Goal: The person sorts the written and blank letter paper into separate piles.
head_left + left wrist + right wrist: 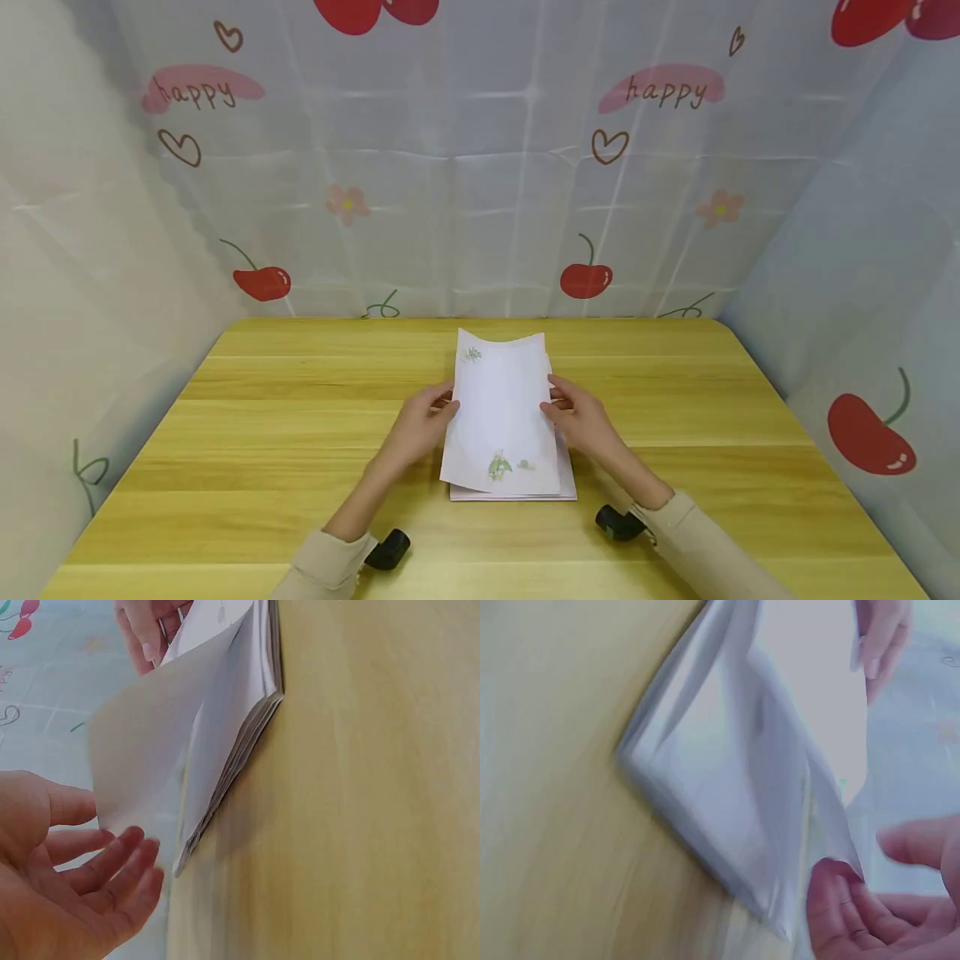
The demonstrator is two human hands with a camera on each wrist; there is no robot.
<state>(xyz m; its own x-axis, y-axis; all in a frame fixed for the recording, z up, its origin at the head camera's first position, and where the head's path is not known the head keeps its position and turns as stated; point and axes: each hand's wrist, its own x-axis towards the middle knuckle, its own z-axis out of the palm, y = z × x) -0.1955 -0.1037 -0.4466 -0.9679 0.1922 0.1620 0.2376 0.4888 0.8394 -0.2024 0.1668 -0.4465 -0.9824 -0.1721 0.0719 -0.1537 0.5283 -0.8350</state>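
From beige fabric cuffs [330, 560], the left hand [422, 422] pinches a white, green-flowered paper sheet [498, 400], raised above a pale paper stack [567, 483]; the right hand [588, 425] curls fingers at its opposite edge, grip unclear. Beneath lies the yellow wood-grain surface [285, 425]; beyond, a white cherry-printed curtain [487, 233].

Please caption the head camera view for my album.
Both hands touch a printed sheet above a paper stack on a wooden table.
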